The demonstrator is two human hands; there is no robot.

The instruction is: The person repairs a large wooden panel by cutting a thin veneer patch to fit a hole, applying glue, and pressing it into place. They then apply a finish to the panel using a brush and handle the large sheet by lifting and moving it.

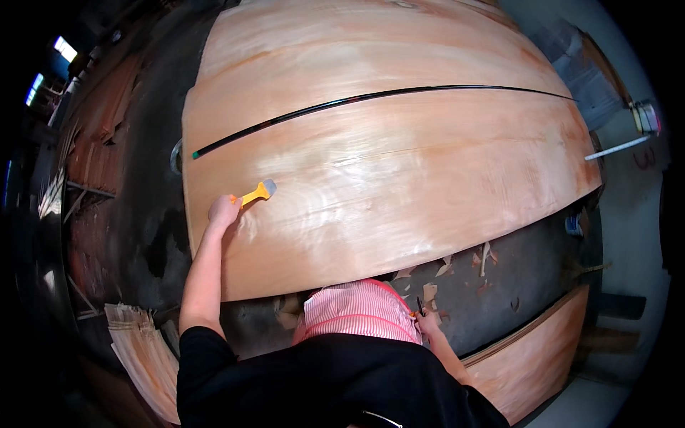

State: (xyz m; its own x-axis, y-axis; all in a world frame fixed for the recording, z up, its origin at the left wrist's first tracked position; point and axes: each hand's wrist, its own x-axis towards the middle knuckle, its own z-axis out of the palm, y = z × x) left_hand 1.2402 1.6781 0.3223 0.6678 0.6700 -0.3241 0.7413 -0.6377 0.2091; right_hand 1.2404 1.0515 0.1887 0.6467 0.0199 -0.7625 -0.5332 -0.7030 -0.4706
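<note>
Now the left hand [225, 212] grips a yellow putty knife [255, 194] over the big wood sheet [342, 207], the right hand [431, 323] holds a small dark tool [420, 307] by the striped apron [357, 299], and the wood doesn't clearly show what's done or left.

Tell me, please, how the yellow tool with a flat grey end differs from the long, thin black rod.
The yellow tool with a flat grey end is short, while the long, thin black rod nearly spans the pale wooden sheet. The tool is in the left hand; the rod lies unheld on the sheet. Both appear against that sheet.
</note>
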